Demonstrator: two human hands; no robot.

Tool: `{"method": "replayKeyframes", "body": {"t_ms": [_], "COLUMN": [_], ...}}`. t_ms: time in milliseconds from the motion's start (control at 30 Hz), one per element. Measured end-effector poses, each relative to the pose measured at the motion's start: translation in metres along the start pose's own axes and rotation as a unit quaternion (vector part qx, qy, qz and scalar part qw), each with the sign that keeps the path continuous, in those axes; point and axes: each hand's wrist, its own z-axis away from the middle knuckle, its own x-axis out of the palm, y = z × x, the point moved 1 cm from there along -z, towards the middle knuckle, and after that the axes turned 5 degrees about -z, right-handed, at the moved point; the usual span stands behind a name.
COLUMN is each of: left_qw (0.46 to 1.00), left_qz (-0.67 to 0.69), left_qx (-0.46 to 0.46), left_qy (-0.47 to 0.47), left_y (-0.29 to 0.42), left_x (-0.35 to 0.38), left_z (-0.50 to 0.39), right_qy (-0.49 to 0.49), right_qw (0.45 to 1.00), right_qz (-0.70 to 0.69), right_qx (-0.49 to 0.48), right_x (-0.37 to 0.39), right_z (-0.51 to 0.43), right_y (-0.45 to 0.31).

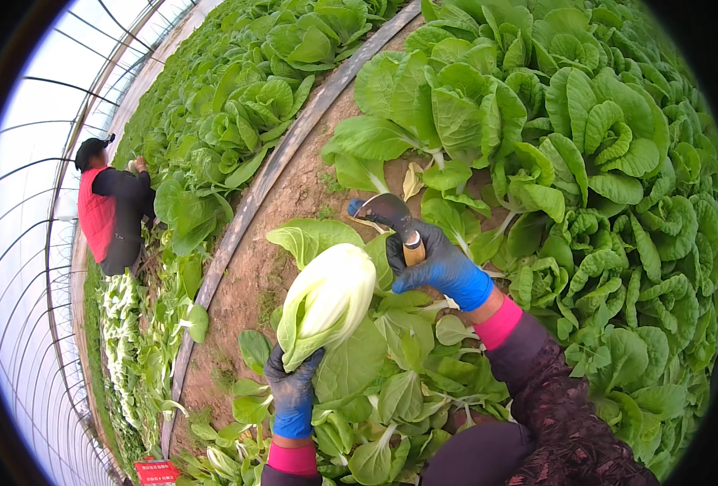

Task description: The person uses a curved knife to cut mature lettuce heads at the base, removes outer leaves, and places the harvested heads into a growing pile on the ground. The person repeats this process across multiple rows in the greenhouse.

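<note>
Near the middle, a trimmed pale head of Chinese cabbage (328, 301) is tilted, its leafy end down in my left hand (294, 383), whose fingers are closed on it. A soiled blue glove covers that hand. To the right, my right hand (441, 267), gloved in blue and black, grips the wooden handle (414, 249) of a knife with a broad, rounded metal blade (386, 211). The blade points up and left, apart from the cabbage head. Loose cut leaves (404, 395) lie on the ground below and between both hands.
Standing leafy cabbages (614, 133) fill the right side. A long dark strip (261, 182) borders bare soil (243, 285). At the left, a co-worker in a red vest (99, 212) is by another bed, above a row of pale cut heads (119, 352). A red item (156, 471) lies lower left.
</note>
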Motion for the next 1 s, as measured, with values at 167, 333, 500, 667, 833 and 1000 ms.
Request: {"method": "replayKeyframes", "body": {"t_ms": [167, 333, 500, 667, 833, 1000], "left_qw": [0.994, 0.994, 0.950, 0.939, 0.990, 0.995], "left_qz": [0.078, 0.032, -0.250, -0.222, 0.017, 0.042], "left_qx": [-0.058, -0.076, 0.179, 0.218, 0.061, 0.093], "left_qy": [-0.046, -0.072, -0.050, -0.147, -0.124, -0.014], "left_y": [-0.024, -0.031, 0.023, 0.042, 0.024, 0.015], "left_x": [0.006, -0.001, -0.049, -0.025, -0.028, -0.074], "left_z": [0.017, 0.006, -0.013, -0.016, 0.013, 0.035], "right_qy": [-0.087, -0.050, 0.024, -0.044, -0.043, 0.157], "right_qw": [0.995, 0.987, 0.978, 0.909, 0.936, 0.954], "right_qz": [0.015, 0.141, 0.207, 0.399, 0.337, 0.252], "right_qx": [0.035, 0.063, 0.016, -0.114, -0.095, -0.036], "right_x": [0.031, 0.048, 0.072, 0.126, 0.155, 0.146], "right_z": [-0.002, 0.000, -0.008, -0.003, 0.014, 0.063], "right_y": [0.004, -0.001, -0.002, 0.017, 0.008, -0.047]}}
